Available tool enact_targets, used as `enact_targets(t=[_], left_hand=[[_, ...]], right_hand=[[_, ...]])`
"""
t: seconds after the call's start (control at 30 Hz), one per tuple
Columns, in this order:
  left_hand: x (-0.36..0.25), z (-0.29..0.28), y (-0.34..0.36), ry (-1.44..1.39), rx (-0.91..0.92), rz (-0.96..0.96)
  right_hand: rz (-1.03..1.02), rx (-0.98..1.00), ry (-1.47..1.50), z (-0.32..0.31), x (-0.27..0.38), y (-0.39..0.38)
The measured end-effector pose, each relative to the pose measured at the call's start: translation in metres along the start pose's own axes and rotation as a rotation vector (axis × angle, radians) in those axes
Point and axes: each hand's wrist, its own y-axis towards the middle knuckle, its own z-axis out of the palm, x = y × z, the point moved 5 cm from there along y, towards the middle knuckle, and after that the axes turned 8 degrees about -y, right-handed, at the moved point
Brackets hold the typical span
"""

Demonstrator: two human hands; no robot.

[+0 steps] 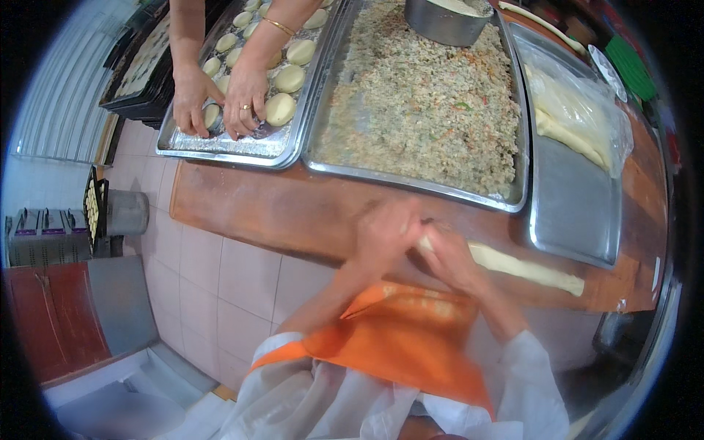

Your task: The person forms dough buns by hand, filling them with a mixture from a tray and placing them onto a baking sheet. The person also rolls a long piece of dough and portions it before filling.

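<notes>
A long pale dough rope [528, 271] lies along the near edge of the wooden table, toward the right. Its left end rises into my right hand [449, 255], which is closed around it, with a bit of dough showing by the fingers. Right up against that end is my left hand [389, 226], smeared by motion; its fingers cannot be made out, nor whether dough is in them. Just beyond both hands is a large metal tray [411, 189] spread with a chopped, crumbly filling [433, 110] with green and reddish bits.
A round metal pan [449, 26] sits in the filling. Another person's hands [246, 103] set flat dough rounds [280, 110] on a tray [235, 152] at left. To the right, plastic-covered dough [572, 117] rests on a metal tray [576, 213]. Stacked dark trays [139, 73] stand far left.
</notes>
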Motion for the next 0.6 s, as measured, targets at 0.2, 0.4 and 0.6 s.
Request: enact_targets(t=[0.2, 0.4, 0.6], left_hand=[[0.031, -0.038, 0.002, 0.263, 0.488, 0.057], [0.052, -0.031, -0.022, 0.23, 0.648, 0.054], [0.044, -0.029, -0.008, 0.09, 0.708, 0.044]], right_hand=[[-0.039, 0.05, -0.343, -0.041, 0.012, -0.002], [-0.153, -0.031, -0.391, -0.072, -0.004, 0.038], [-0.365, 0.278, -0.841, -0.086, -0.028, 0.116]])
